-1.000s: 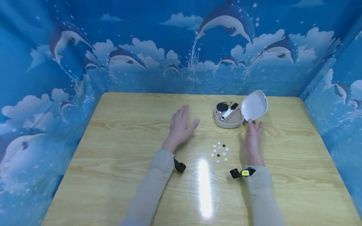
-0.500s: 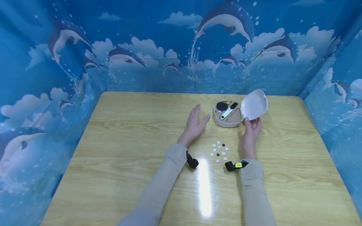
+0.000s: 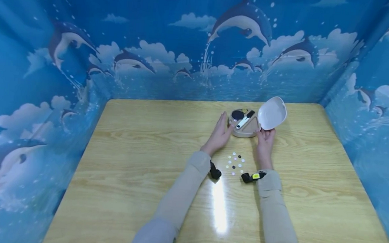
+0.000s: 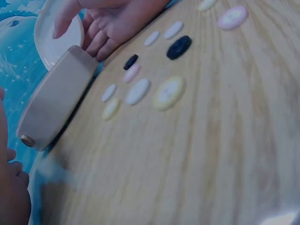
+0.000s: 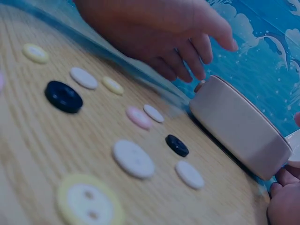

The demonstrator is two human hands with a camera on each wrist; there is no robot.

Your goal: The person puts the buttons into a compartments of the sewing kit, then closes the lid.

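Note:
An opened beige case (image 3: 246,134) stands near the table's back edge, its white lid (image 3: 272,113) folded out to the right. Inside lie a round black piece, a white stick-like tool with a black end (image 3: 246,120) and a small yellow item. My left hand (image 3: 217,137) is at the case's left side, fingers straight and thumb by its front corner; contact is unclear. On the other side, my right hand (image 3: 264,145) has its thumb near the case's right corner and its fingers under the lid's edge. Several buttons, among them a black button (image 5: 63,97), lie in front of the case.
The wooden table (image 3: 127,177) stretches to both sides and toward me. Blue dolphin-print cloth (image 3: 170,75) hangs behind and at the sides. A bright reflection lies on the tabletop in front of the buttons.
My left hand has moved right, from beside the case up to its left side. My right hand has shifted slightly left, from the lid toward the case's right corner. Case and buttons stay put.

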